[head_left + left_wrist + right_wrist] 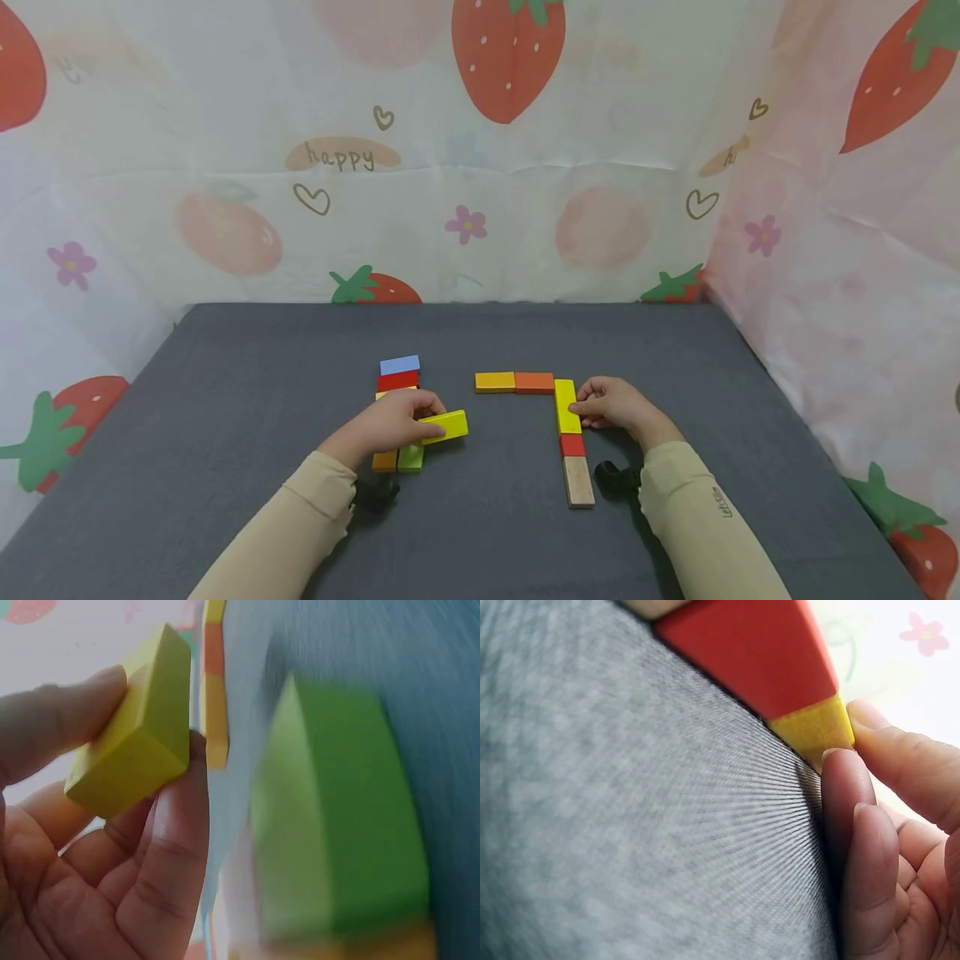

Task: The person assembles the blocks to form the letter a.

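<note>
Left hand [393,422]: grip pinching a bright yellow rectangular block [453,425] between thumb and fingers, held clear of the dark grey cloth-covered worktop [480,542], to the right of a green rectangular block [410,461]. Right hand [621,408]: grip pinching a second yellow rectangular block [565,398] at the far end of the right-hand row. A red rectangular block [572,446] adjoins its near end, followed by a plain wooden rectangular block [578,483]. At its far left side: an orange rectangular block [534,382].
</note>
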A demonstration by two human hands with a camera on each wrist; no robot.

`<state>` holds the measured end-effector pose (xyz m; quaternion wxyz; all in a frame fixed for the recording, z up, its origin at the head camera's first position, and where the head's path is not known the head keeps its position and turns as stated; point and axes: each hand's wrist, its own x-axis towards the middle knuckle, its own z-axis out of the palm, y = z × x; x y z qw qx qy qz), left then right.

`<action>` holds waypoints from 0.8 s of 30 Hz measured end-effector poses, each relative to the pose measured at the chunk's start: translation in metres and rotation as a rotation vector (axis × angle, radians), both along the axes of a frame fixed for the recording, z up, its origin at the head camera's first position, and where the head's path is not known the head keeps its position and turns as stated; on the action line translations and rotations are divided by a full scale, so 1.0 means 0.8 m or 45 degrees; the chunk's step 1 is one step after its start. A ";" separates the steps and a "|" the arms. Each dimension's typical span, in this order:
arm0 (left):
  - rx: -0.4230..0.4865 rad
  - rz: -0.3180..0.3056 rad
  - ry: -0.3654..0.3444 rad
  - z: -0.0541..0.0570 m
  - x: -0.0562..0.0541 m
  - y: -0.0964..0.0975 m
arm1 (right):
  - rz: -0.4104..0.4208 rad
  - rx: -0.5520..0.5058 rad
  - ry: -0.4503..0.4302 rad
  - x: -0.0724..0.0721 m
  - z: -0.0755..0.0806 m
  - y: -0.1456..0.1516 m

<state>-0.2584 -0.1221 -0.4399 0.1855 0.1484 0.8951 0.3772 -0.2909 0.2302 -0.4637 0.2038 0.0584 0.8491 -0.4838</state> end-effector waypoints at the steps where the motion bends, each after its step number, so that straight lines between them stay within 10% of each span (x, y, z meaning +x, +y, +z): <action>1: 0.011 -0.004 0.000 -0.002 -0.001 0.007 | 0.001 0.001 0.002 0.000 0.000 0.000; 24: -0.043 -0.095 0.070 -0.019 -0.015 0.114 | -0.015 0.014 0.007 -0.002 -0.004 0.000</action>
